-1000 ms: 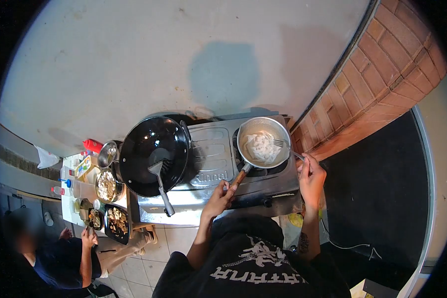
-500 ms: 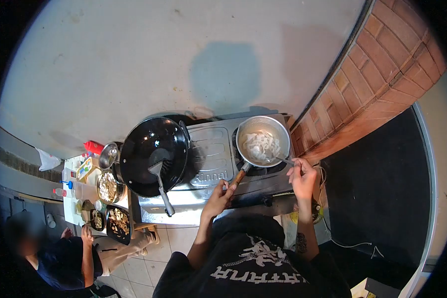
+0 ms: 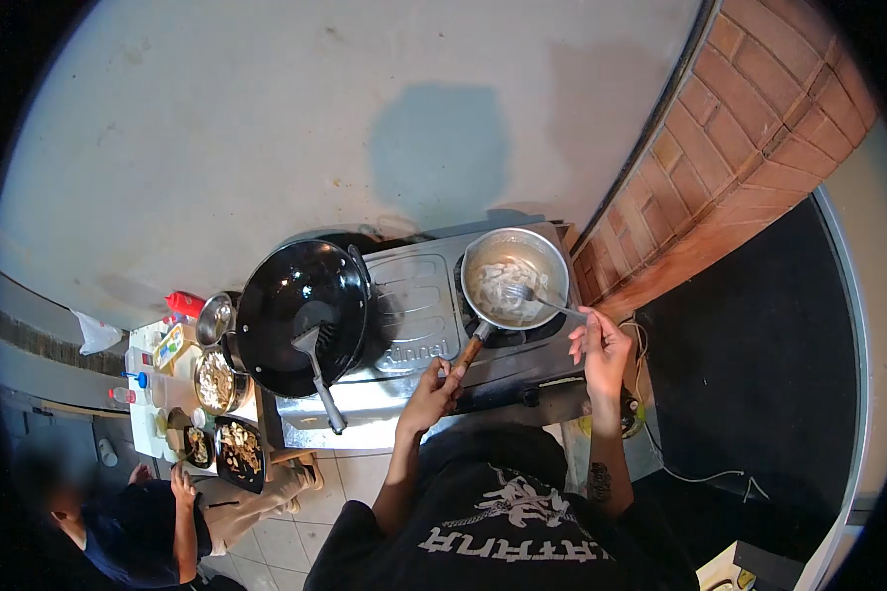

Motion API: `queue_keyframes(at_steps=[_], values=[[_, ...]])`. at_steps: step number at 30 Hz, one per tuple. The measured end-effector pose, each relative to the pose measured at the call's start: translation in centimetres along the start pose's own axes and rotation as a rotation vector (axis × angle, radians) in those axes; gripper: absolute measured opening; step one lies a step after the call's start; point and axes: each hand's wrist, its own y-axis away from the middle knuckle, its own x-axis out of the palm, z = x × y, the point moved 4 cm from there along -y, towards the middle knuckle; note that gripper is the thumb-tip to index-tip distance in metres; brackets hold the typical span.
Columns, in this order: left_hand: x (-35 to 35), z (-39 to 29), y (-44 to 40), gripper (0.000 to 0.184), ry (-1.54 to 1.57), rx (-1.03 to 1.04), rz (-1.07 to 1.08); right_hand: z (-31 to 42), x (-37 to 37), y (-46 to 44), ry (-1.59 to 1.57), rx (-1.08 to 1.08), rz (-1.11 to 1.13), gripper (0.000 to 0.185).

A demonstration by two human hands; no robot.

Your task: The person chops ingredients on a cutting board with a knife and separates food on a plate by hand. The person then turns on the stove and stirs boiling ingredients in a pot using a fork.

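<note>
A small metal saucepan [image 3: 515, 237] stands on the right burner of the stove, with pale, whitish strips of food [image 3: 503, 286] in cloudy liquid inside. My left hand [image 3: 432, 394] is wrapped around its wooden handle [image 3: 474, 347]. At the pan's right side, my right hand [image 3: 602, 347] pinches the end of a fork [image 3: 547, 302], whose tines are over the food. On the left burner sits a black wok [image 3: 276, 295], with a grey slotted spatula [image 3: 323, 386] resting in it and its handle hanging over the front rim.
Left of the stove [image 3: 404, 286], a white table [image 3: 146, 426] carries a bowl of pale food [image 3: 215, 382], black trays of food [image 3: 239, 451], a red bottle [image 3: 184, 303] and containers. A co-worker [image 3: 133, 527] sits beside it. A brick pillar [image 3: 700, 158] rises at right.
The fork has lifted from the pan's lower right edge, so its tines now show over the food. My left hand keeps the handle. The co-worker's hand has moved slightly.
</note>
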Motion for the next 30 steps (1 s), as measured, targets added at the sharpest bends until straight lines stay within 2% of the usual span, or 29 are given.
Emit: queue_keyframes(at_steps=[2,9,14,16,21,24,29,30], values=[[0.2,-0.4,0.1,0.024,-0.030,-0.021,-0.010,0.3,-0.2,0.1,0.054,-0.079,0.018,0.027],[-0.1,-0.4,0.1,0.023,-0.065,-0.042,-0.005,1.4,-0.1,0.0,0.122,-0.082,0.017,0.026],[-0.3,-0.3,0.0,0.024,-0.127,-0.043,-0.008,1.4,0.8,0.2,0.235,-0.092,0.208,0.023],[-0.5,0.0,-0.1,0.024,-0.134,-0.037,0.001,2.0,0.8,0.4,0.287,-0.085,0.192,0.022],[-0.5,0.1,-0.4,0.025,-0.137,-0.002,0.017,3.2,-0.8,-0.5,0.542,-0.256,0.027,0.017],[-0.4,0.0,-0.3,0.025,-0.121,-0.003,0.009,5.1,-0.9,-0.5,0.518,-0.169,-0.030,0.017],[-0.2,-0.1,-0.2,0.028,-0.138,-0.001,-0.005,7.0,-0.8,-0.4,0.594,-0.299,-0.017,0.015],[-0.2,-0.1,-0.3,0.029,-0.127,0.007,-0.014,7.6,-0.4,-0.2,0.616,-0.326,0.055,0.015]])
